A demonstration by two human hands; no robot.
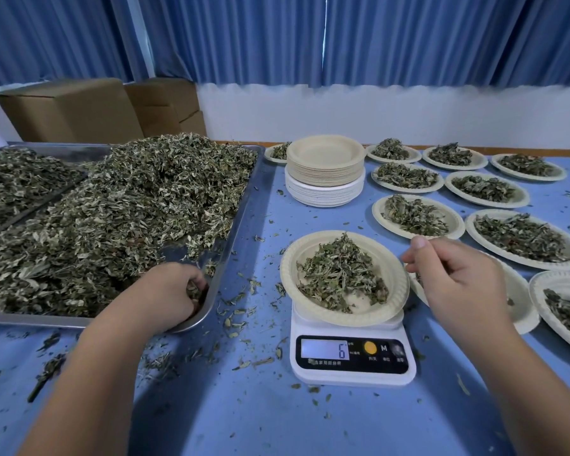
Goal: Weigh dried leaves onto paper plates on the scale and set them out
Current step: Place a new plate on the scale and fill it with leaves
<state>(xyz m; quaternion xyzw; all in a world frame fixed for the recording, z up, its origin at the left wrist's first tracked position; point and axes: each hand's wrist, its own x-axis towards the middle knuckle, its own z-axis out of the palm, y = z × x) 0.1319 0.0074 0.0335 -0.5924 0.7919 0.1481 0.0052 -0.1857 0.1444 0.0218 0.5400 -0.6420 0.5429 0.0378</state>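
On the counter [244, 406] many filled plates [379, 209] sit out; scale plate [290, 268] pending, my left hand [175, 291] clutching tray leaves [129, 199], right hand [458, 278] pinched, contents unclear.

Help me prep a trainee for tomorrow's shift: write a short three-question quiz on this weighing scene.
1. True or false: the plate on the scale is empty.
2. What digit shows on the display?
3. Where is the left hand? A) gripping leaves in the metal tray; B) raised in the air; C) pressing a scale button.
Key: 1 false, it holds leaves; 2 six; 3 A.
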